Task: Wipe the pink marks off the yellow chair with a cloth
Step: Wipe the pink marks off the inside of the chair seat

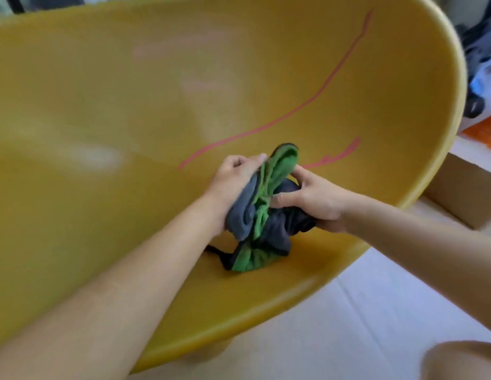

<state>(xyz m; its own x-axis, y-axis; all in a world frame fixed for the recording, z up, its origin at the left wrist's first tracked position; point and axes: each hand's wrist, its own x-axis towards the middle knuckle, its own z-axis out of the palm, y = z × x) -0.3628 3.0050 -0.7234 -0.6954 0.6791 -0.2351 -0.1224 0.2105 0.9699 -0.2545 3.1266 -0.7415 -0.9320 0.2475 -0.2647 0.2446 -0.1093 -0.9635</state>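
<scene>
The yellow chair [129,119] fills most of the view, its curved shell facing me. A long pink mark [315,97] runs from the upper right rim down toward the middle of the seat. A shorter pink mark [340,154] lies just right of the cloth. Faint pinkish smears [200,83] show higher on the backrest. A bunched green and grey cloth [266,204] sits on the seat between both hands. My left hand [236,176] grips its left side. My right hand [315,198] pinches its right side.
A cardboard box [458,185] stands right of the chair. Dark bags and clutter [482,64] lie behind the right rim, with something orange [482,127] below them. Pale floor [376,311] shows at lower right, and my knee [463,360] is at the bottom right corner.
</scene>
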